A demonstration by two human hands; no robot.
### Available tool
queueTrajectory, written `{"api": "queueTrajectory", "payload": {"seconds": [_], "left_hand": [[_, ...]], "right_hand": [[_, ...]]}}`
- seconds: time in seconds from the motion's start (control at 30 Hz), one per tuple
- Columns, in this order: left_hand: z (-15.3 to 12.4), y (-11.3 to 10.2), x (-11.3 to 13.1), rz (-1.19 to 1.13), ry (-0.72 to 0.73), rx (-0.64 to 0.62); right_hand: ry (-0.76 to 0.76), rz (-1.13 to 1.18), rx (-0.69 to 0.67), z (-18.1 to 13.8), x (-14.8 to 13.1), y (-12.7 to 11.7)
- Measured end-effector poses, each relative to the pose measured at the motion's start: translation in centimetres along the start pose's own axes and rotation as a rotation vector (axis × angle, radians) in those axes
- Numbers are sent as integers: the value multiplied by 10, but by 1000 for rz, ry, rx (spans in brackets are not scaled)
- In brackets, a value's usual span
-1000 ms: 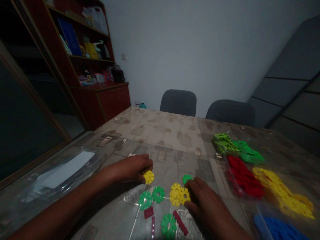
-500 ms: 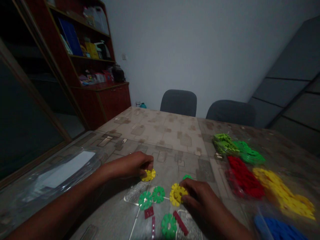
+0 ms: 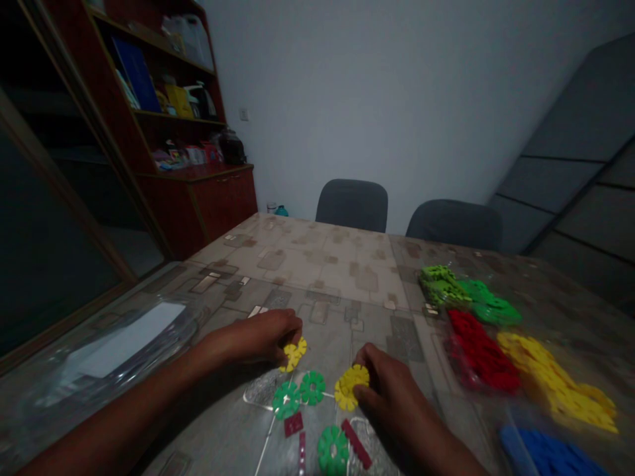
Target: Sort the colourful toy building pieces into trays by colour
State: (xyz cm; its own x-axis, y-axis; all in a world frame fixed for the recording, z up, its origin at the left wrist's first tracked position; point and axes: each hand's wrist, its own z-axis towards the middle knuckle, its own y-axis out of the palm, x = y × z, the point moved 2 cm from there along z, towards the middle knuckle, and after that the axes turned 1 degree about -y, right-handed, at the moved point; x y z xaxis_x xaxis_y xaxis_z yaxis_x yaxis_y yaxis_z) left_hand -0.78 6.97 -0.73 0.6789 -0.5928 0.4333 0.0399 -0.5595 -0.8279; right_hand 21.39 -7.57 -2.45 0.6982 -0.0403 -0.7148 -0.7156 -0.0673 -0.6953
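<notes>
My left hand (image 3: 278,334) has its fingers closed on a yellow notched disc piece (image 3: 294,356), held low over the table; the fingertips are partly hidden. Between thumb and fingers, my right hand (image 3: 389,390) pinches yellow notched discs (image 3: 351,387) that overlap each other. In the space between the hands lie two green notched discs (image 3: 312,388) side by side. Nearer to me are a small dark red square piece (image 3: 294,424), a thin dark red strip (image 3: 302,453), another green disc (image 3: 333,451) and a second dark red strip (image 3: 356,443).
On the right are clear packs of light green (image 3: 444,284), green (image 3: 489,303), red (image 3: 483,350), yellow (image 3: 555,380) and blue pieces (image 3: 550,453). Clear plastic packaging with a white sheet (image 3: 133,338) lies left. Two grey chairs (image 3: 352,205) stand beyond the patterned table (image 3: 297,254).
My left hand has shifted slightly, and more yellow shows beneath its fingers. My right hand's fingers now cover where a green disc showed. The view has shifted slightly.
</notes>
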Motion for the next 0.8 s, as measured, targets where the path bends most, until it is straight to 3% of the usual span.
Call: {"api": "queueTrajectory", "payload": {"seconds": [0.13,0.23,0.57,0.8], "left_hand": [[-1,0,2,-20,-3,-21],[-2,0,3,-30,-7,-23],[-4,1,9,-52,10,1],[3,4,10,-145,134,80]], "right_hand": [[2,202,-120,2,1,-1],[12,160,-170,0,4,5],[16,7,-25,-6,-1,14],[-34,237,12,4,5,13]]}}
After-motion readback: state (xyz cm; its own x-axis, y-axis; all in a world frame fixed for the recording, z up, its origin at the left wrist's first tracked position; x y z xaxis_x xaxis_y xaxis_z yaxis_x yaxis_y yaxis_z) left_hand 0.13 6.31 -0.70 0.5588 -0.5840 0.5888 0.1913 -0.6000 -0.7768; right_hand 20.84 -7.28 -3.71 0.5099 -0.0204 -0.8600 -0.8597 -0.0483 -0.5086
